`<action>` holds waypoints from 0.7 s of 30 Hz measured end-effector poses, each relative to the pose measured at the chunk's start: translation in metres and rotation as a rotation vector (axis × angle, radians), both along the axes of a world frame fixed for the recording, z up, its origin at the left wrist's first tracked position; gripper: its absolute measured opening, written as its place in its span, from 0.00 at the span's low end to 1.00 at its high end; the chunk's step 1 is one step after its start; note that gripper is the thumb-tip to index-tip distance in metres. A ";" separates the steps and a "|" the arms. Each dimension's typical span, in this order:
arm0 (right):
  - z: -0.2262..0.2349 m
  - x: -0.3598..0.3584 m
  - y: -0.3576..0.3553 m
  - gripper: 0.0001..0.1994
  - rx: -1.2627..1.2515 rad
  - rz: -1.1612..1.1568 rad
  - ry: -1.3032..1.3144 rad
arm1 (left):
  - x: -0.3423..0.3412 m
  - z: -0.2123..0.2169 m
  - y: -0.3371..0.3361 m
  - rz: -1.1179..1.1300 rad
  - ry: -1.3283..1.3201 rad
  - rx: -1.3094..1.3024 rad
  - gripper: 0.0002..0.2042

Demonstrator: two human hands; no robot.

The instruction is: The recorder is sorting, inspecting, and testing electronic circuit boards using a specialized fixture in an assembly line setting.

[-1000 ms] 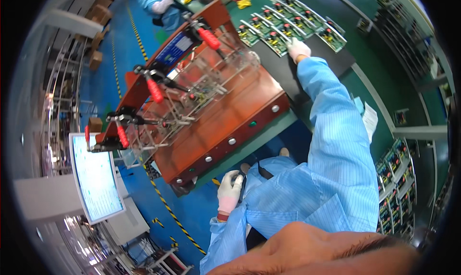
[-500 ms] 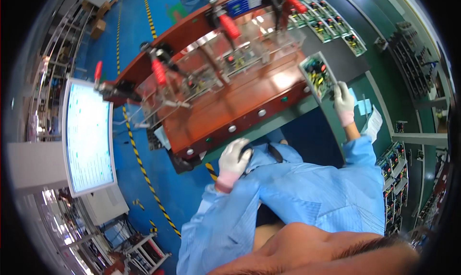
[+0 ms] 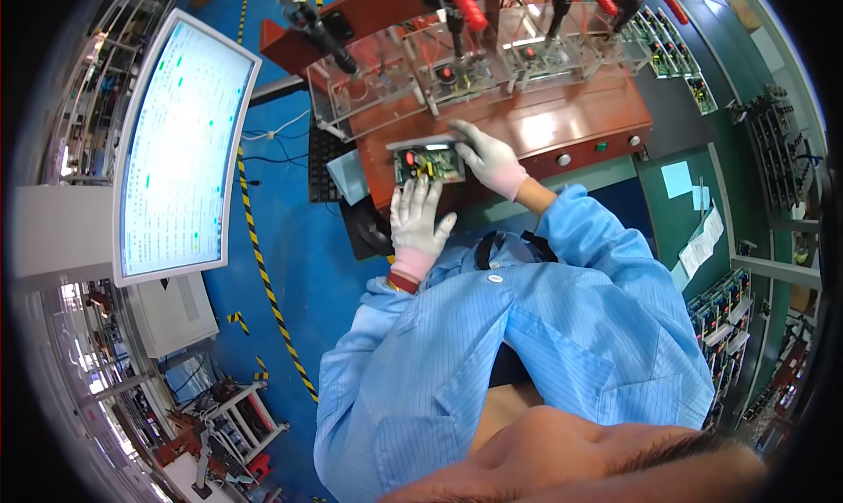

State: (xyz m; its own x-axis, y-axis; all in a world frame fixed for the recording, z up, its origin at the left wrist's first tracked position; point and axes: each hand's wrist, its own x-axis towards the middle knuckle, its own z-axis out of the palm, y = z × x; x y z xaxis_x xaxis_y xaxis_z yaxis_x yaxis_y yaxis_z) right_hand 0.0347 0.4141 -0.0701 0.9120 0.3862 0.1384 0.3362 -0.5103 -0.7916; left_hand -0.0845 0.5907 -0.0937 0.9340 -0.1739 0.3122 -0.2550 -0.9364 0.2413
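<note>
Both of my gloved hands hold a small green circuit board [image 3: 428, 162] in a grey frame over the front edge of the red-brown test fixture [image 3: 562, 125]. My left hand [image 3: 418, 219] grips the board's near edge, fingers spread upward. From the right, my right hand [image 3: 487, 159] grasps its right end. Behind the board stand clear plastic test bays [image 3: 457, 68] with red-handled clamps [image 3: 468, 3]. My light blue sleeves fill the lower middle of the view.
A large monitor [image 3: 180, 143] stands at the left. A black keyboard [image 3: 323, 161] lies beside the fixture. Trays of circuit boards [image 3: 672, 51] sit at the upper right. Racks of boards [image 3: 724, 305] line the right side. Yellow-black tape [image 3: 263, 266] marks the blue floor.
My right hand came back from the board trays at the right, carrying a board to the fixture's front. My left hand rose from the fixture's edge and took the board's near side. The view swung left.
</note>
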 end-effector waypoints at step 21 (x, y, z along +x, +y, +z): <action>0.263 0.073 0.152 0.11 0.503 0.015 -0.570 | 0.099 -0.031 0.063 0.165 -0.030 0.122 0.38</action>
